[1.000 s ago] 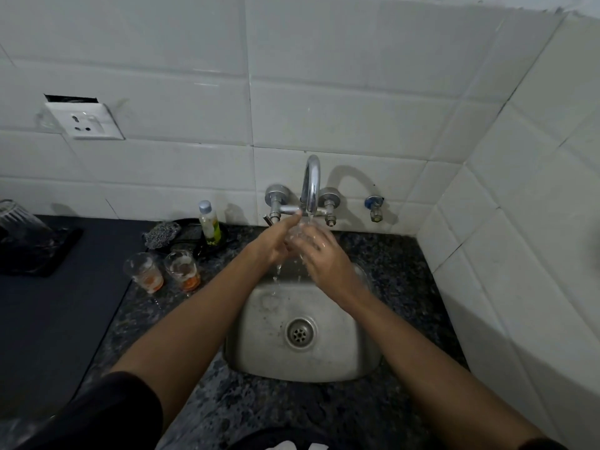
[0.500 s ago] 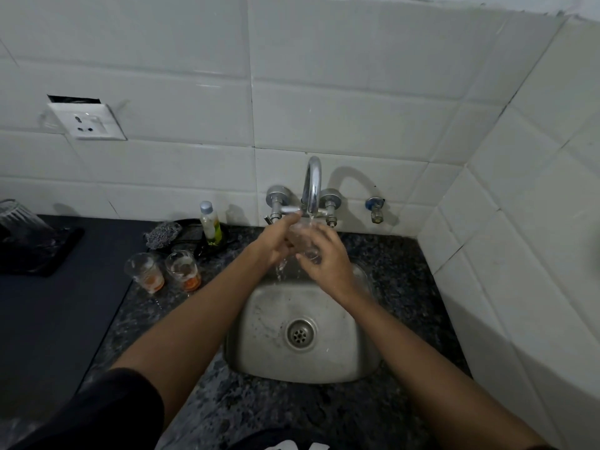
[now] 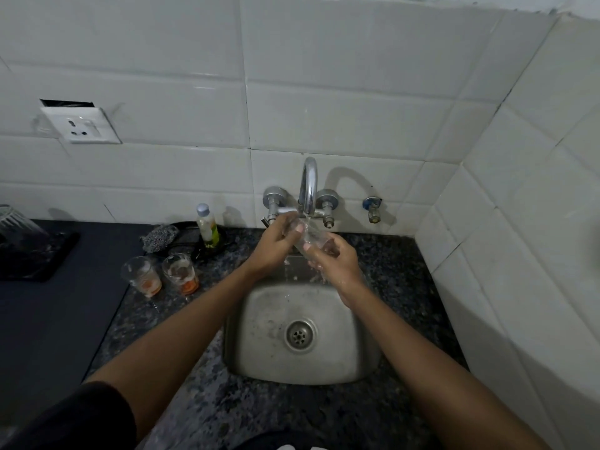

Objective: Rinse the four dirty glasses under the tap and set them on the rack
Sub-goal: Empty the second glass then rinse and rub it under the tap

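Observation:
A clear glass (image 3: 310, 237) lies tilted under the running tap (image 3: 308, 186), above the back of the steel sink (image 3: 259, 362). My left hand (image 3: 276, 243) grips its upper end and my right hand (image 3: 337, 259) holds its lower end. Water spills down between my hands into the sink. Two dirty glasses with orange residue (image 3: 143, 276) (image 3: 181, 272) stand upright on the granite counter, left of the sink. An upturned ribbed glass (image 3: 16, 224) sits on the black rack (image 3: 35, 258) at the far left edge.
A small bottle with yellow liquid (image 3: 207, 225) and a grey scrubber (image 3: 159, 238) sit against the back wall left of the tap. A wall socket (image 3: 81, 125) is on the tiles. The tiled side wall (image 3: 519, 254) closes in the right.
The glass has tipped further over under the stream, and my right hand has slid a little lower and to the right along it. My left hand stays at the top.

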The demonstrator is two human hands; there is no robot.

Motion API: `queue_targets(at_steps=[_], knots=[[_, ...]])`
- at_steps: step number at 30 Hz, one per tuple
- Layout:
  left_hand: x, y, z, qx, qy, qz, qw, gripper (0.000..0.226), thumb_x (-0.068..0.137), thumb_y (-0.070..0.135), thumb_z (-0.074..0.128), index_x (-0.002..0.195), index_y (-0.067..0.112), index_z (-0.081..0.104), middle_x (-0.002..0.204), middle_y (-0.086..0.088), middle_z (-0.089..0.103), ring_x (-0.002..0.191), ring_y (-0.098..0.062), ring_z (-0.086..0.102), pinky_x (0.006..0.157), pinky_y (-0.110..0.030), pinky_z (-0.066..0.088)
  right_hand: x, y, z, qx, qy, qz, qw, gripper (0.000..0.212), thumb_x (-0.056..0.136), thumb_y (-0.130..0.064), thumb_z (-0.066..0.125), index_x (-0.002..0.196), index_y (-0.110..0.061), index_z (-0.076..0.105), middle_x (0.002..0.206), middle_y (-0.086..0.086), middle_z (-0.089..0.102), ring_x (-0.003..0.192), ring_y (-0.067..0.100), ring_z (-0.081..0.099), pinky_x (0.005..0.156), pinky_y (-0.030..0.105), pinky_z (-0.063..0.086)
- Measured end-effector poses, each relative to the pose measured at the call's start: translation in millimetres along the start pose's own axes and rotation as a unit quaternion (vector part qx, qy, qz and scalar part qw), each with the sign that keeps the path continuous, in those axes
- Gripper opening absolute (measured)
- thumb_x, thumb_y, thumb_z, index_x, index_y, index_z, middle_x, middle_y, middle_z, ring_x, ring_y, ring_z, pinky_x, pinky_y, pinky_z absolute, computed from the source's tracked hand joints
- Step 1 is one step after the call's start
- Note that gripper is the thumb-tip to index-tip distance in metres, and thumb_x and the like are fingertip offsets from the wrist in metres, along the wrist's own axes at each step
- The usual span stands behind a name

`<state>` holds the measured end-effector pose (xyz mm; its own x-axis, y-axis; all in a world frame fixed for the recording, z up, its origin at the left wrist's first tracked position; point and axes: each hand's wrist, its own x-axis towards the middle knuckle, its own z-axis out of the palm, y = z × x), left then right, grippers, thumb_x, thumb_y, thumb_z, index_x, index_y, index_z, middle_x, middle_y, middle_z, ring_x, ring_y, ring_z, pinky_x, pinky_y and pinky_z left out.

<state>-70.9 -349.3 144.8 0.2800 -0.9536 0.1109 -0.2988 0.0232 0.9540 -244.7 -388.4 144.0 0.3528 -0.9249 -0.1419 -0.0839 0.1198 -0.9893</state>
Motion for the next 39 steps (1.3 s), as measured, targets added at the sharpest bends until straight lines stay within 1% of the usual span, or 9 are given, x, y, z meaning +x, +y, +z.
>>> queue_targets(at_steps=[9, 13, 16, 19, 26, 28, 32, 36, 39], knots=[[-9.8, -18.8, -29.7, 0.313, -0.113, 0.222, 0.917, 0.096, 0.092, 0.04, 0.073, 0.164, 0.014, 0.015, 0.168, -0.01, 0.018, 0.155, -0.024, 0.022, 0.125, -0.037, 0.025, -5.5, -1.9, -3.6, 0.043, -0.034, 0.023, 0.998, 0.044, 0.087, -0.021, 0.087, 0.127, -0.015, 0.07, 0.117, 0.013, 0.074, 0.103, 0.026, 0.077, 0.085, 0.043, 0.066], [-7.7, -16.0, -28.6, 0.348, -0.07, 0.305, 0.884, 0.074, 0.094, 0.009, 0.063, 0.159, 0.0, 0.029, 0.164, -0.02, 0.028, 0.153, -0.031, 0.026, 0.126, -0.04, 0.025, -6.5, -4.1, -7.2, 0.084, -0.071, 0.062, 0.992, 0.039, 0.091, -0.018, 0.083, 0.125, -0.006, 0.067, 0.122, 0.019, 0.068, 0.102, 0.029, 0.075, 0.084, 0.04, 0.065], [-8.7, -18.2, -24.0, 0.356, -0.066, 0.347, 0.865, 0.061, 0.092, 0.008, 0.066, 0.148, -0.006, 0.045, 0.153, -0.024, 0.045, 0.146, -0.036, 0.038, 0.122, -0.047, 0.033, -5.7, -7.3, -13.3, 0.11, -0.131, 0.107, 0.979, 0.043, 0.096, -0.031, 0.077, 0.131, -0.008, 0.064, 0.125, 0.019, 0.073, 0.103, 0.036, 0.076, 0.092, 0.047, 0.063], [-11.7, -18.8, -17.9, 0.37, -0.06, 0.361, 0.854, 0.065, 0.086, 0.002, 0.072, 0.146, -0.007, 0.047, 0.149, -0.027, 0.048, 0.143, -0.037, 0.042, 0.121, -0.043, 0.031, -5.8, -8.1, -15.2, 0.054, -0.144, 0.102, 0.983, 0.041, 0.098, -0.037, 0.074, 0.132, -0.014, 0.065, 0.126, 0.019, 0.072, 0.1, 0.038, 0.077, 0.09, 0.049, 0.064], [-3.5, -16.6, -18.0, 0.351, -0.096, 0.366, 0.856, 0.074, 0.091, 0.005, 0.068, 0.155, -0.003, 0.034, 0.16, -0.022, 0.038, 0.154, -0.028, 0.026, 0.128, -0.036, 0.019, -5.8, 6.9, -16.4, -0.203, -0.057, -0.175, 0.962, 0.072, 0.081, -0.041, 0.084, 0.146, -0.02, 0.061, 0.137, -0.006, 0.068, 0.125, 0.007, 0.065, 0.103, 0.029, 0.056], [-2.7, -15.1, -19.0, 0.35, -0.097, 0.367, 0.856, 0.069, 0.088, 0.003, 0.073, 0.15, -0.004, 0.043, 0.153, -0.024, 0.046, 0.147, -0.033, 0.039, 0.124, -0.042, 0.03, -4.3, 11.7, -15.8, -0.212, -0.057, -0.16, 0.963, 0.076, 0.08, -0.049, 0.083, 0.147, -0.024, 0.059, 0.141, -0.008, 0.064, 0.128, 0.006, 0.062, 0.103, 0.026, 0.054], [-8.3, -17.3, -19.6, 0.365, -0.083, 0.35, 0.858, 0.07, 0.084, 0.003, 0.077, 0.148, 0.0, 0.048, 0.148, -0.021, 0.052, 0.14, -0.032, 0.048, 0.119, -0.042, 0.039, -1.2, 4.4, -13.3, -0.059, -0.089, 0.049, 0.993, 0.059, 0.086, -0.051, 0.083, 0.133, -0.021, 0.064, 0.133, 0.008, 0.07, 0.11, 0.021, 0.074, 0.093, 0.042, 0.064], [-10.7, -16.3, -21.8, 0.357, -0.081, 0.34, 0.866, 0.072, 0.084, 0.005, 0.079, 0.148, -0.005, 0.046, 0.149, -0.025, 0.05, 0.141, -0.035, 0.047, 0.116, -0.047, 0.042, -10.1, 0.0, -14.8, -0.206, -0.033, -0.117, 0.971, 0.053, 0.083, -0.033, 0.089, 0.13, -0.019, 0.067, 0.116, -0.006, 0.074, 0.1, 0.003, 0.071, 0.086, 0.014, 0.057], [-6.4, -9.5, -22.8, 0.351, -0.072, 0.361, 0.861, 0.062, 0.086, 0.002, 0.076, 0.142, -0.01, 0.05, 0.141, -0.029, 0.055, 0.134, -0.04, 0.052, 0.114, -0.045, 0.043, -9.5, 5.3, -11.7, -0.18, -0.022, -0.147, 0.972, 0.065, 0.079, -0.029, 0.093, 0.137, -0.015, 0.065, 0.124, -0.003, 0.073, 0.11, 0.007, 0.07, 0.094, 0.021, 0.057]])
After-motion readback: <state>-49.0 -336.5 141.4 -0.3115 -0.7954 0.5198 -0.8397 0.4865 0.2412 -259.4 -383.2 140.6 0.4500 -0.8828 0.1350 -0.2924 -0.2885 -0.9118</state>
